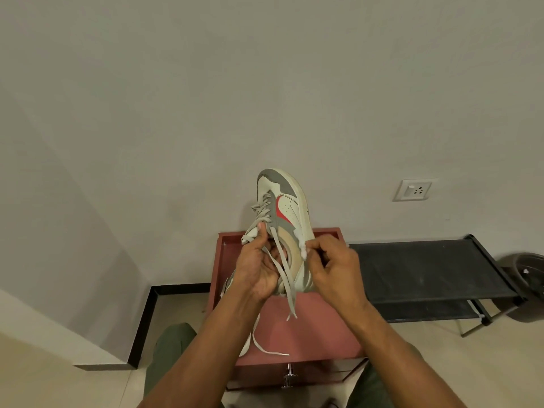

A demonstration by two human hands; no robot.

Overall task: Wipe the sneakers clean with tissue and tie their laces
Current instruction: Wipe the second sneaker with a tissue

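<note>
1. The big red box (309,334) sits on the floor in front of the person. It has a small metal clasp at the front. A black rack (426,266) stands to its right, by the wall.

2. One sneaker (284,219) is held up in the air over the red box, toe pointing up. It is white and grey with a red mark on its side.

3. A second shoe looks to be lying on the box under the arms. Only a white bit and a loose lace show, so I cannot tell much about it.

4. The left hand (259,269) is wrapped around the tongue side of the sneaker and holds it steady. Its thumb presses near the laces.

5. The right hand (332,266) pinches a small white wad of tissue (303,248) tight in its fingers. The wad touches the side of the sneaker, near the sole.

6. The laces (282,278) hang down loose from the sneaker. No knot or bow shows.

7. My guess: the wiping job is going on right now, on the first sneaker. The side looks mostly clean, but there is a small dark mark near the edge of the sole.

8. Left to do, I think: finish wiping this one, wipe the other shoe, and tie both sets of laces. So the task seems less than half done.
</note>
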